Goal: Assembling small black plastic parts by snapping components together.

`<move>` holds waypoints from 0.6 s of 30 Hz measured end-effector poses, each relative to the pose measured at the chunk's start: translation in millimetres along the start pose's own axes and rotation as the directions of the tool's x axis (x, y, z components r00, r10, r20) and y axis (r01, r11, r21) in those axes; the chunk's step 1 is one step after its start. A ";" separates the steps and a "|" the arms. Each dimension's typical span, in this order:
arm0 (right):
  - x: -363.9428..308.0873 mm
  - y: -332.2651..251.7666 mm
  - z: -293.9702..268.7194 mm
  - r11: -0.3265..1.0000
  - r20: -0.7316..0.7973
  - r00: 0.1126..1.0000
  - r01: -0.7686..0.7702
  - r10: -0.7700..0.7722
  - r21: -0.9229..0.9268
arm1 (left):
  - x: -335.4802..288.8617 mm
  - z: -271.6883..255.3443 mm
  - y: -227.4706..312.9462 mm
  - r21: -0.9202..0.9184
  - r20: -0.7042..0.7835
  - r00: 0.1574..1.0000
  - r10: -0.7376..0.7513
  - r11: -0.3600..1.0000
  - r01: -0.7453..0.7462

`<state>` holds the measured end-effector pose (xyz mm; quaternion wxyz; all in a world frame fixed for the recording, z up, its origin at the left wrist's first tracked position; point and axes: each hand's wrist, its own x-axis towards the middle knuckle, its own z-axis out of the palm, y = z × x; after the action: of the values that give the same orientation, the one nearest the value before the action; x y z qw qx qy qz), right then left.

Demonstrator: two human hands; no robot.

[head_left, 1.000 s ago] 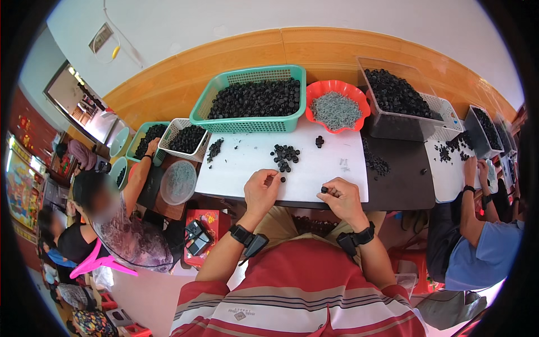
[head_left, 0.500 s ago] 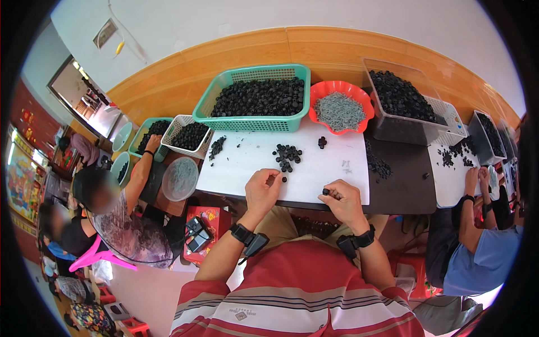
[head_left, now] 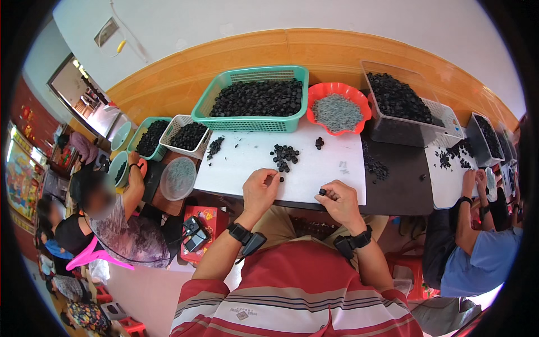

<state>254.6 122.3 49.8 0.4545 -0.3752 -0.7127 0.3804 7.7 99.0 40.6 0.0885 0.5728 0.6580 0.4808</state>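
Observation:
In the pinched fingers of my right hand (head_left: 342, 202) is a small black plastic cap (head_left: 323, 192), held just above the front edge of the white sheet (head_left: 236, 174). My left hand (head_left: 260, 191) is over the sheet too, fingers closed together; whatever they pinch is too small to make out. One black cap (head_left: 281, 180) shows right beside those fingertips. A loose pile of similar black caps (head_left: 286, 154) lies just beyond. A few more caps (head_left: 319, 143) sit clustered to the right, and thin dark bits (head_left: 215, 147) lie at the left.
Behind the sheet stand a green basket (head_left: 247, 124) of black caps, a red scalloped bowl (head_left: 366, 104) of grey screw-like pieces and a clear bin (head_left: 398, 133) of black parts. A round tub (head_left: 179, 178) is at left. Co-workers sit on both sides.
My hands keep nearly the same pose, the right still pinching its cap. At left, the co-worker's arm has drawn back from the small green basket. The whole view has shifted slightly.

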 end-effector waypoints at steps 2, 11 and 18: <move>-0.2 -0.3 0.2 1.000 0.000 1.000 0.008 -0.008 -0.020 | -0.7 0.9 -2.5 0.004 -0.004 1.000 0.013 1.000 -0.013; -0.5 -0.3 1.4 0.999 -0.011 1.000 -0.028 0.028 -0.046 | -0.8 -0.9 -0.8 -0.023 0.010 1.000 -0.027 0.999 0.027; -1.7 0.6 2.6 0.998 0.000 1.000 -0.030 0.030 -0.047 | -1.5 -3.3 1.7 -0.006 0.031 0.999 -0.037 0.999 0.037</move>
<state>252.8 120.6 47.9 0.4394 -0.3965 -0.7159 0.3704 7.2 95.8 42.9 0.1094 0.5676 0.6654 0.4723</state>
